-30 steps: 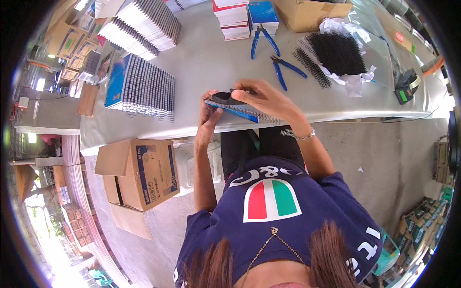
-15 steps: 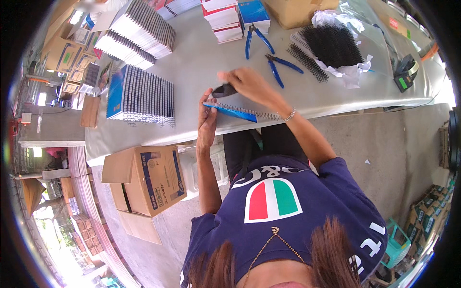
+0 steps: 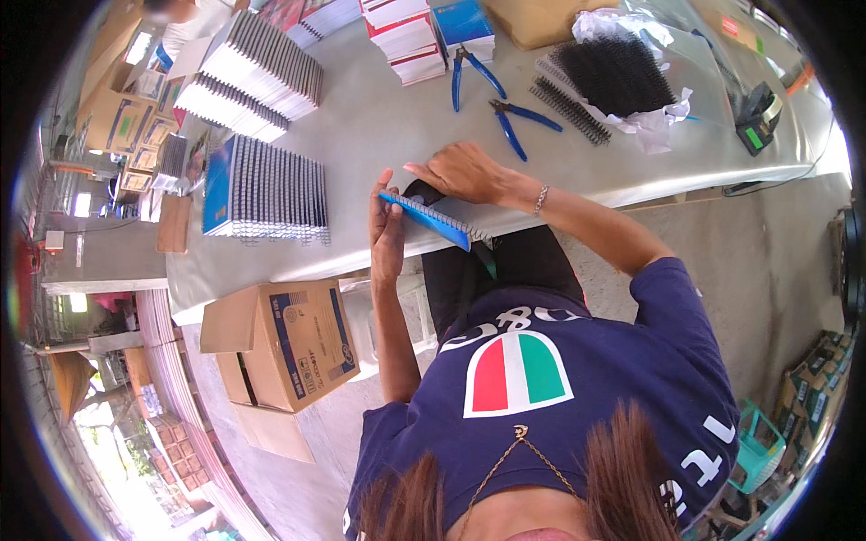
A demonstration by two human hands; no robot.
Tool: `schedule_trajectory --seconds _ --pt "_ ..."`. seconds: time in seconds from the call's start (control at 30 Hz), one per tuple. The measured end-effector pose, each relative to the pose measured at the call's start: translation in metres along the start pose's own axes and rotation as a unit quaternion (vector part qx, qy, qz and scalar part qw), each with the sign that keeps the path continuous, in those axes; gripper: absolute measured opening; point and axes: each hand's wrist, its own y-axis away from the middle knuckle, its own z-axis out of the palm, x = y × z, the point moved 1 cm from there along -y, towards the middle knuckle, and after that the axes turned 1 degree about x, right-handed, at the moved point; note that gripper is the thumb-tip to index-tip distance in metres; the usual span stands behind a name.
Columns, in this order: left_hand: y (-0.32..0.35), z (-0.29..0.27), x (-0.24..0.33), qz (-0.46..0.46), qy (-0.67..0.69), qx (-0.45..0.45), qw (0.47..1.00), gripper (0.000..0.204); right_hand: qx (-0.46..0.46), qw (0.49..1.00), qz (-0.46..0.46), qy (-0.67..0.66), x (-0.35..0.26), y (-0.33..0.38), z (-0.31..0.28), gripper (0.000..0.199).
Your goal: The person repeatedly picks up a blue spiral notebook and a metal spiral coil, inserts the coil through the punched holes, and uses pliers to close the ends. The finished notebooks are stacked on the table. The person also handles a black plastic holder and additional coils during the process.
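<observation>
My left hand (image 3: 388, 239) grips the upper left end of a blue-covered spiral notebook (image 3: 440, 229), held tilted near the table's front edge. A dark wire coil (image 3: 483, 237) runs along the notebook's upper edge, and its tail sticks out a little past the lower right corner. Just above the spine, my right hand (image 3: 467, 173) is closed with its fingers curled under and thumb pointing left. Below it shows a black object (image 3: 422, 190), partly hidden, whose kind I cannot make out.
Stacks of coil-bound books (image 3: 266, 189) stand at the left. Two blue-handled cutters (image 3: 523, 117) lie beyond my right hand, near a pile of black coils (image 3: 615, 77) on white paper. An open cardboard box (image 3: 293, 338) sits below the table's front edge. Another person is partly visible at the far left.
The coil's long tail past the notebook's right end has become much shorter. My right hand has shifted slightly right and down, and the notebook is tilted more steeply.
</observation>
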Motion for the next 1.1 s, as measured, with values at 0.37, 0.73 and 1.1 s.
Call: schedule_trajectory --seconds 0.37,0.73,1.1 --pt "-0.002 0.0 -0.002 0.048 -0.02 -0.001 0.999 0.061 0.013 1.0 0.021 -0.018 -0.005 -0.011 0.005 0.04" --pt "0.0 0.008 0.002 0.052 -0.009 0.01 0.999 0.07 0.026 1.0 -0.005 -0.002 0.002 -0.01 0.017 0.047" --pt "-0.003 0.001 -0.003 0.064 0.005 0.015 0.998 0.078 -0.002 0.98 0.09 -0.178 -0.006 -0.022 -0.008 0.058"
